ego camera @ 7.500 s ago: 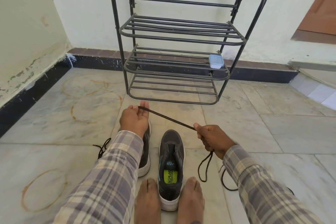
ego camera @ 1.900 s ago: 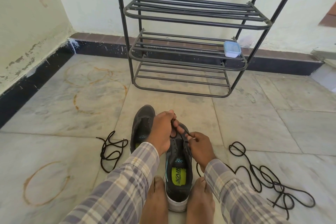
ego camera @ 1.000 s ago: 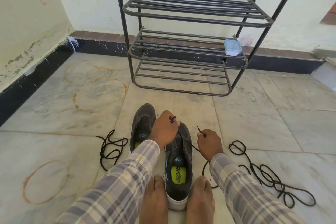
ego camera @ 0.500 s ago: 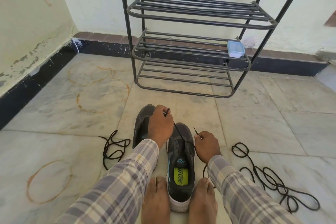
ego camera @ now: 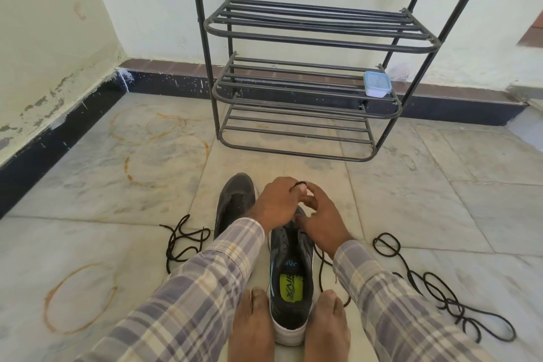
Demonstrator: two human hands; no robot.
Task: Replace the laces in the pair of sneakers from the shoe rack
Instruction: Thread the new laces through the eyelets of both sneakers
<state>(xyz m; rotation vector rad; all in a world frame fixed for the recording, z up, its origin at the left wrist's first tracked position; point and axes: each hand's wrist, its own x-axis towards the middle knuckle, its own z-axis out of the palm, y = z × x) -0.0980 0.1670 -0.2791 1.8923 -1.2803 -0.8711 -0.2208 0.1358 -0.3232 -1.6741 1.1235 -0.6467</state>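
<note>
Fingers [ego camera: 289, 185] of the left hand [ego camera: 276, 206] curl tight, pinching a small loop of black lace [ego camera: 301, 184] over the toe end of a dark sneaker [ego camera: 291, 273]. The right hand [ego camera: 323, 220] lies against it with fingers loosely bent, forefinger at the loop. Whether it grips, I cannot tell. Both sleeves are plaid.

The floor [ego camera: 411, 200] is pale marble tile with rust rings at the left, below cream walls with a dark skirting. A metal shoe rack [ego camera: 308, 38] stands at the back wall.

Two sneakers: the second sneaker [ego camera: 235, 200] just left, the worked one clamped between two bare feet [ego camera: 252, 326]. Two loose lace tangles, a left tangle [ego camera: 182, 241] and a right tangle [ego camera: 440, 288]. Three rack shelves, with one plastic box [ego camera: 377, 84] on the middle one.
</note>
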